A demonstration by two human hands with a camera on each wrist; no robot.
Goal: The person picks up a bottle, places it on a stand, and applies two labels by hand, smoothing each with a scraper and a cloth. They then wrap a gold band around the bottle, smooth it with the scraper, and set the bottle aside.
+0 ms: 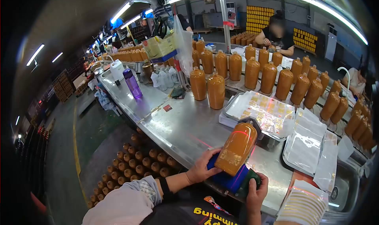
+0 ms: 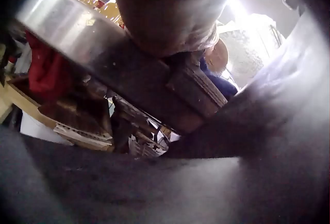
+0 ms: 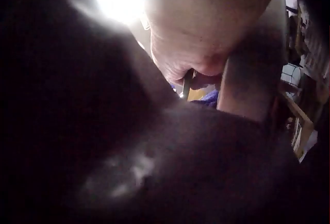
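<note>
In the head view a glossy brown bottle [image 1: 238,148] lies tilted, its neck end in a dark holder [image 1: 252,124] and its lower end over a blue padded support [image 1: 227,180]. The left hand [image 1: 203,167] grips the bottle's lower left end, thumb and fingers around its edge. Lower right of the bottle, the right hand [image 1: 256,191] holds a dark green pad [image 1: 249,182] between thumb and fingers, against the blue support. The left wrist view shows part of the left hand [image 2: 175,18] close up; the right wrist view shows the right hand [image 3: 201,33], its fingertips mostly hidden.
Two brown bottles [image 1: 216,91] stand behind the metal table [image 1: 177,126], with more in rows beyond. Trays with sheets [image 1: 262,110], gold-striped strips [image 1: 302,203] and a sink [image 1: 335,193] are at right. A purple bottle [image 1: 132,84] stands left. Many bottles [image 1: 138,161] stand below the table.
</note>
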